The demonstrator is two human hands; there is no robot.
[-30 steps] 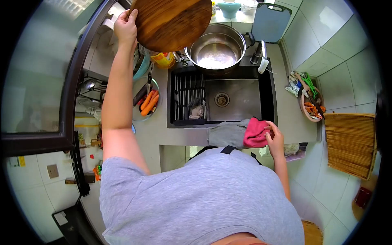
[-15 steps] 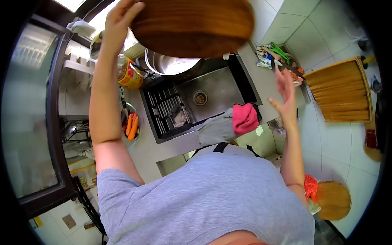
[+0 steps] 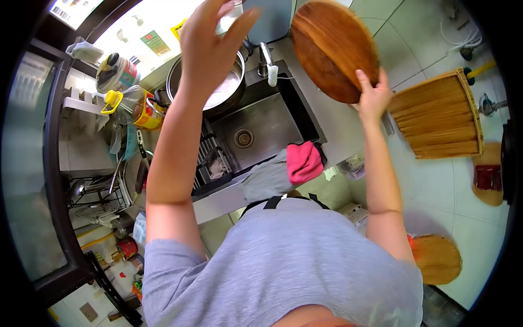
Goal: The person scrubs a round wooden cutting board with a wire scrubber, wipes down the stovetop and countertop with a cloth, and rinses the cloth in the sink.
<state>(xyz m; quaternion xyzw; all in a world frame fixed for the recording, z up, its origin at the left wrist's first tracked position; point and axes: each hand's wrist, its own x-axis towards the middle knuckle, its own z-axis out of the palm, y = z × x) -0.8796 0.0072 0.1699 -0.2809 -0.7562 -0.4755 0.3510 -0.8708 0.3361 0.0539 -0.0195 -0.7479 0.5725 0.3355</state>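
My right hand (image 3: 375,99) grips the lower right edge of a round wooden board (image 3: 333,52), thumb on its face. The board is held up at a tilt over the counter right of the faucet (image 3: 266,57). My left hand (image 3: 210,52) is raised at the top, apart from the board, its thumb and fingers spread. Part of that hand runs close to the top edge of the view. Below and behind it, a metal pot (image 3: 237,82) stands beside the sink, partly hidden by my left forearm.
The sink (image 3: 267,128) has a drying rack at its left. Grey and pink cloths (image 3: 304,163) hang over its front edge. A yellow-capped bottle (image 3: 113,100) and a whisk stand left. A slatted wooden panel (image 3: 438,117) stands at the right, another round board (image 3: 437,259) below.
The wooden board has passed from my left hand to my right and moved rightward. My left hand has let go and is spread. The camera view has shifted.
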